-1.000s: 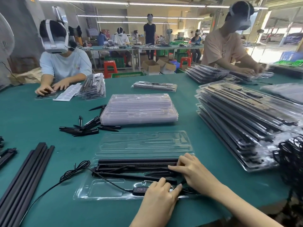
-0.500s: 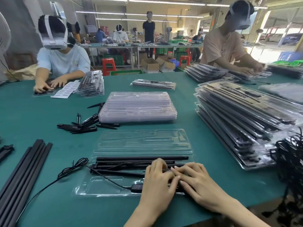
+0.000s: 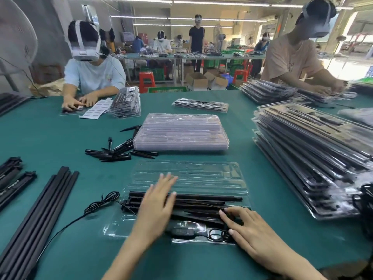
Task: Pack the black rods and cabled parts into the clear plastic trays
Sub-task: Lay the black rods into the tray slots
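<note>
A clear plastic tray lies open in front of me on the green table, its lid folded back. Black rods lie in its slots. A black cable runs off the tray's left side, and its inline controller sits in a front pocket. My left hand is stretched flat over the rods, fingers straight and pointing towards the lid. My right hand presses its fingertips on the right end of the rods next to a small cable coil.
Empty clear trays are stacked behind, with loose black spikes to their left. Long black rods lie at front left. Packed trays are piled on the right beside a cable bundle. Other people work across the table.
My left hand has left the tray's front right, where it lay beside the right hand, and now stretches forward over the rods. The controller and cable coil have come into view.
</note>
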Tool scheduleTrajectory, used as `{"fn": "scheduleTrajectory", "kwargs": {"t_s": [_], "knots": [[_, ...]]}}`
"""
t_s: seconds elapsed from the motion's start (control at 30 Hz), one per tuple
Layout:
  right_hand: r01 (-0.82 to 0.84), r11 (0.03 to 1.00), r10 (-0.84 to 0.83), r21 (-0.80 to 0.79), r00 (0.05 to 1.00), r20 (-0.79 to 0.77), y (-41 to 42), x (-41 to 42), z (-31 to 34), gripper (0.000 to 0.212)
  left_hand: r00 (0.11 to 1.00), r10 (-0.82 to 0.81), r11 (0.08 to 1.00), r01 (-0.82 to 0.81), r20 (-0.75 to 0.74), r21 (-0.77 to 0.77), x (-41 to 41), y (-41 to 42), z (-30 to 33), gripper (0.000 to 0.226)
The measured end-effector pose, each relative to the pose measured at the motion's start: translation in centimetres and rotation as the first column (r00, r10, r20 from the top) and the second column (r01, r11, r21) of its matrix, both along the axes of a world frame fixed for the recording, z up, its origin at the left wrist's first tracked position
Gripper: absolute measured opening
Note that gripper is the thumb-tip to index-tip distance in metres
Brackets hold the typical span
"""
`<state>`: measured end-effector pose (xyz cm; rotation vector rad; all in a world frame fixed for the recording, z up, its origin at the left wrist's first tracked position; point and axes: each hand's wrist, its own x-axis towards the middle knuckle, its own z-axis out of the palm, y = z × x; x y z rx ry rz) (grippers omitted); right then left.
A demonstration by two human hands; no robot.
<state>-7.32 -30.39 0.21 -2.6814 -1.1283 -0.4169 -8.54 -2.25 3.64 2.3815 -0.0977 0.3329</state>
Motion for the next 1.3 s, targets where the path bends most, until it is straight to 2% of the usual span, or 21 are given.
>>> {"fn": "scheduleTrajectory", "kwargs": {"t_s": [0.03, 0.1, 0.17, 0.23, 0.27, 0.37, 0.47, 0.6, 0.73, 0.8, 0.83, 0.9, 0.93, 0.97, 1.03, 1.07, 1.13, 1.2, 1.3], "knots": [[0.004, 1.000, -0.004, 0.010, 1.000, -0.011, 0.0, 0.0, 0.0, 0.046, 0.984, 0.164, 0.985, -0.167, 0.064, 0.045, -0.2, 3.3, 0.1, 0.045], [0.013, 1.000, -0.012, 0.027, 1.000, -0.017, 0.1, 0.0, -0.1, 0.046, 0.898, 0.440, 0.874, -0.429, 0.001, 0.228, -1.0, 9.4, 0.5, 0.044], [0.015, 1.000, -0.015, 0.022, 1.000, -0.002, 0.2, 0.0, -0.1, 0.046, 0.815, 0.555, 0.786, -0.450, -0.166, 0.424, -1.8, 12.8, 0.1, 0.045], [0.016, 1.000, -0.016, 0.024, 1.000, 0.005, 0.2, 0.0, -0.1, 0.046, 0.810, 0.550, 0.752, -0.373, -0.204, 0.544, -2.4, 13.8, -0.6, 0.035], [0.018, 1.000, -0.018, 0.026, 1.000, 0.003, 0.2, 0.0, -0.1, 0.046, 0.827, 0.533, 0.754, -0.370, -0.177, 0.542, -2.7, 14.1, -0.8, 0.027], [0.024, 0.999, -0.024, 0.029, 1.000, 0.006, 0.3, 0.0, -0.1, 0.045, 0.828, 0.543, 0.805, -0.464, -0.141, 0.371, -3.1, 14.2, 0.0, 0.010], [0.021, 0.999, -0.022, 0.035, 1.000, 0.009, 0.4, 0.0, 0.0, 0.045, 0.781, 0.591, 0.798, -0.531, -0.200, 0.285, -3.2, 14.2, 0.6, 0.017], [0.025, 0.999, -0.025, 0.042, 1.000, 0.012, 0.4, -0.1, 0.0, 0.045, 0.727, 0.595, 0.802, -0.512, -0.342, 0.308, -3.8, 15.3, 0.6, 0.020], [0.029, 0.999, -0.029, 0.046, 0.999, 0.015, 0.4, -0.1, 0.0, 0.045, 0.703, 0.557, 0.826, -0.523, -0.442, 0.210, -4.4, 15.7, 0.5, 0.023], [0.029, 0.998, -0.030, 0.048, 0.999, 0.012, 0.5, -0.2, 0.0, 0.045, 0.700, 0.551, 0.834, -0.484, -0.454, 0.267, -4.3, 15.6, 0.7, 0.036], [0.030, 0.998, -0.030, 0.053, 1.000, 0.007, 0.5, -0.2, 0.0, 0.045, 0.698, 0.585, 0.809, -0.465, -0.413, 0.359, -4.3, 15.3, 0.9, 0.044], [0.030, 0.998, -0.030, 0.056, 1.000, 0.006, 0.5, -0.2, -0.1, 0.045, 0.749, 0.635, 0.708, -0.467, -0.190, 0.530, -4.3, 13.6, 1.9, 0.057], [0.032, 0.998, -0.032, 0.058, 0.999, 0.005, 0.5, -0.2, -0.1, 0.045, 0.806, 0.587, 0.707, -0.469, -0.070, 0.529, -4.0, 11.9, 2.5, 0.060], [0.034, 0.998, -0.034, 0.061, 0.999, 0.000, 0.5, -0.2, -0.1, 0.045, 0.865, 0.501, 0.753, -0.442, 0.010, 0.488, -3.8, 9.6, 3.0, 0.061], [0.039, 0.997, -0.039, 0.063, 0.999, -0.008, 0.5, -0.2, 0.0, 0.045, 0.973, 0.221, 0.844, -0.222, 0.060, 0.488, -3.0, 4.3, 3.2, 0.060], [0.040, 0.997, -0.040, 0.062, 0.999, -0.008, 0.4, -0.2, 0.0, 0.045, 0.993, 0.096, 0.848, -0.119, 0.072, 0.517, -2.5, 1.8, 2.5, 0.057], [0.040, 0.998, -0.040, 0.058, 0.999, -0.005, 0.5, -0.3, 0.2, 0.045, 0.996, -0.083, 0.765, 0.039, 0.039, 0.642, -1.9, -2.6, 1.3, 0.049], [0.033, 0.998, -0.034, 0.054, 0.999, 0.006, 0.5, -0.3, 0.2, 0.044, 0.988, -0.130, 0.699, 0.149, -0.080, 0.699, -2.1, -5.6, 0.3, 0.049], [0.016, 0.997, -0.017, 0.072, 1.000, 0.008, 0.6, -0.1, 0.1, 0.044, 0.980, -0.114, 0.708, 0.196, -0.164, 0.679, -2.0, -7.1, -1.2, 0.049]]}}
